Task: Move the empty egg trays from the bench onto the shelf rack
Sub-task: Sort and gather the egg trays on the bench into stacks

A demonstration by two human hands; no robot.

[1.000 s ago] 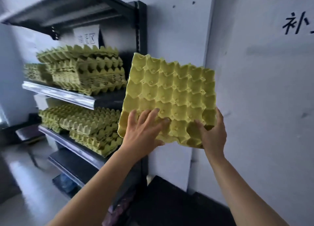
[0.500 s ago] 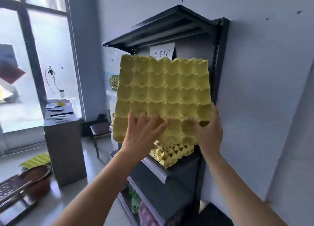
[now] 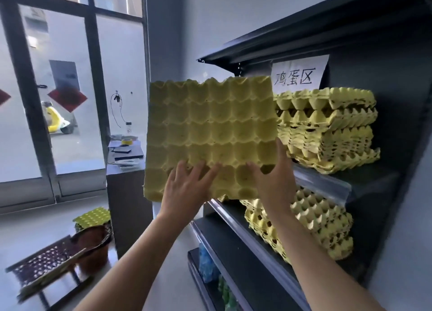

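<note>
A yellow-green empty egg tray [image 3: 210,128] stands nearly upright in the air, at the left front of the dark shelf rack [image 3: 322,187]. My left hand [image 3: 187,189] presses flat against its lower face with fingers spread. My right hand [image 3: 275,177] grips its lower right corner. On the rack's upper shelf lies a tall stack of egg trays [image 3: 327,128], and a second stack of trays [image 3: 304,226] sits on the shelf below. Another egg tray [image 3: 93,217] rests on a brown pot on the floor at lower left.
A paper sign [image 3: 297,77] hangs on the rack's back panel. A dark cabinet [image 3: 126,194] with papers and tape stands left of the rack, below a large window [image 3: 58,77]. A perforated bench [image 3: 44,266] sits at lower left. Bagged goods [image 3: 208,266] fill the bottom shelf.
The view has swung left, so the rack now lies to the right of the tray. Both hands keep their hold on the tray, which now stands more upright.
</note>
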